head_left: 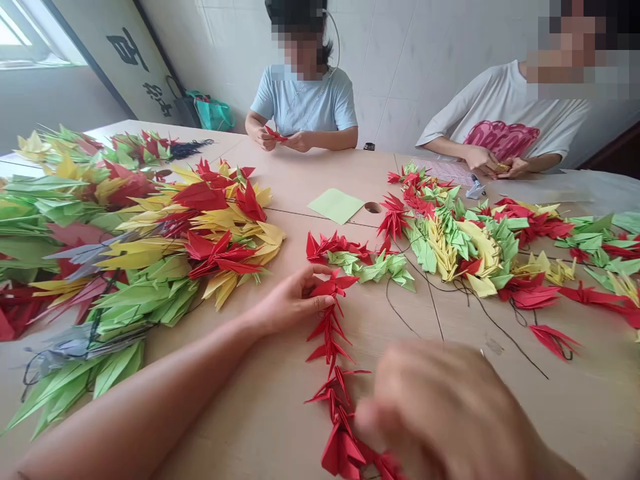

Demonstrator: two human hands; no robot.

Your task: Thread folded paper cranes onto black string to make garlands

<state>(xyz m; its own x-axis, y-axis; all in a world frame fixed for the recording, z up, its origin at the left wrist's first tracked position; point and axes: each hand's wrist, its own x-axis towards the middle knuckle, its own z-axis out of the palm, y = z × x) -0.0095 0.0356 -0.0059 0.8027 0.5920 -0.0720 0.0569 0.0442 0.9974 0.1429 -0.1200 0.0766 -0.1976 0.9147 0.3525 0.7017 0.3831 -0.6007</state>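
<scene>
A string of red folded paper pieces [330,340] runs from the middle of the table toward me. My left hand [300,299] pinches the red piece at the far end of it, thumb and fingers closed on the paper. Over the near right part of the string is my right hand [440,407], blurred by motion, with its fingers curled and their tips hidden. Just beyond my left hand lies a short curved chain of red and green folded paper [370,260].
Large heaps of yellow, red and green folded paper [145,233] cover the left side. More garlands [450,247] with loose black threads lie at the right. A green paper square [336,205] is near a table hole [372,207]. Two people sit across, handling small folded pieces.
</scene>
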